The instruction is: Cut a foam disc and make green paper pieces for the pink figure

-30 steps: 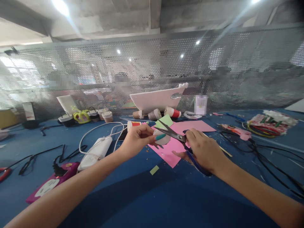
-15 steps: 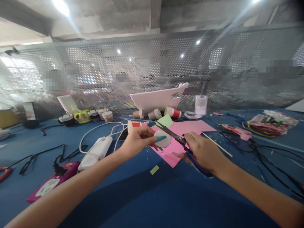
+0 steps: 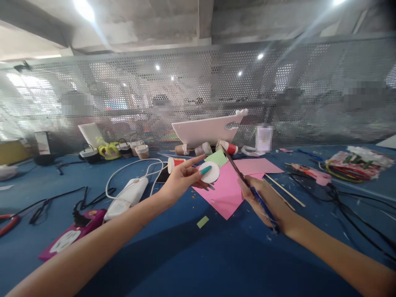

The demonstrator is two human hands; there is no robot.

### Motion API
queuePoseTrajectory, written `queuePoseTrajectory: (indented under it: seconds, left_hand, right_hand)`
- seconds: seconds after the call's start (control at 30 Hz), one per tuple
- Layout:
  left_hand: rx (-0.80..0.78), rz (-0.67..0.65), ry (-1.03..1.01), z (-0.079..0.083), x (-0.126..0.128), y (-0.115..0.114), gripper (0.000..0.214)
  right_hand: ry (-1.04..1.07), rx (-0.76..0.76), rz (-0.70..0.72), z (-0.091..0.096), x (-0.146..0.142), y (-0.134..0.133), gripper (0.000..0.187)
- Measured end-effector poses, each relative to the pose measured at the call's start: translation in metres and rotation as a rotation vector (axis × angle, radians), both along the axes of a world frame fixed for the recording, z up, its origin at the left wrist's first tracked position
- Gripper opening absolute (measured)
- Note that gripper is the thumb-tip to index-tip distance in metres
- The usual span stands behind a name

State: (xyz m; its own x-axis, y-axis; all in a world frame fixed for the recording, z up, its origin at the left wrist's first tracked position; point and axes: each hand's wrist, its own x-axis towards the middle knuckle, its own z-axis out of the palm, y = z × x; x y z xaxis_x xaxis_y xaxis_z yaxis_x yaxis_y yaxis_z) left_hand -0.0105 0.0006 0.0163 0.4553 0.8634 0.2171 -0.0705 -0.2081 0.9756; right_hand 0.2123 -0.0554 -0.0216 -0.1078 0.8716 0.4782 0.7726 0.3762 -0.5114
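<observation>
My left hand (image 3: 182, 179) pinches a small white paper disc (image 3: 210, 172) between thumb and fingers, held just above a pink paper sheet (image 3: 225, 190) on the blue table. A teal fingernail lies across the disc. My right hand (image 3: 262, 200) is closed round the blue handles of a pair of scissors (image 3: 246, 181). Their blades are closed and point up and away, clear of the disc. A green paper piece (image 3: 217, 158) lies behind the disc.
A white power adapter (image 3: 126, 196) with cables and a magenta box (image 3: 72, 235) lie at the left. Paper cups (image 3: 202, 148) and a white foam board (image 3: 206, 130) stand at the back by the perforated screen. Wooden sticks (image 3: 283, 189), black cables and craft scraps sit at the right.
The scissors have come off the disc and swung up and to the right, blades closed. My left hand lifted the disc slightly and my forefinger has straightened.
</observation>
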Motion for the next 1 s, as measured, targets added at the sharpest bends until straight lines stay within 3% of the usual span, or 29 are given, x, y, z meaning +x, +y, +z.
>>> queuePoseTrajectory:
  seconds: [0.1,0.23,0.3,0.43,0.63,0.8,1.0]
  left_hand:
    - [0.006,0.003,0.013,-0.001,0.002,0.000,0.053]
    - [0.033,0.138,-0.016,-0.006,0.002,0.003,0.035]
    - [0.034,0.180,-0.058,-0.007,0.002,0.005,0.036]
    - [-0.017,0.153,-0.112,-0.007,0.003,0.005,0.055]
    - [-0.105,0.058,-0.143,-0.009,0.006,0.001,0.034]
    - [-0.103,0.195,-0.259,-0.009,0.004,0.002,0.021]
    - [-0.270,0.232,-0.332,-0.010,0.007,0.001,0.025]
  right_hand:
    - [0.031,-0.006,-0.005,0.000,-0.003,-0.002,0.044]
    - [0.042,-0.052,0.006,-0.001,-0.007,-0.005,0.044]
    - [0.037,-0.063,0.020,-0.003,-0.009,-0.005,0.044]
    - [0.007,-0.030,0.047,-0.008,-0.013,-0.005,0.043]
    - [-0.031,0.007,0.047,-0.014,-0.013,-0.004,0.042]
    - [-0.116,0.142,0.001,-0.021,-0.009,0.002,0.040]
    - [-0.235,0.309,-0.040,-0.024,-0.008,0.005,0.043]
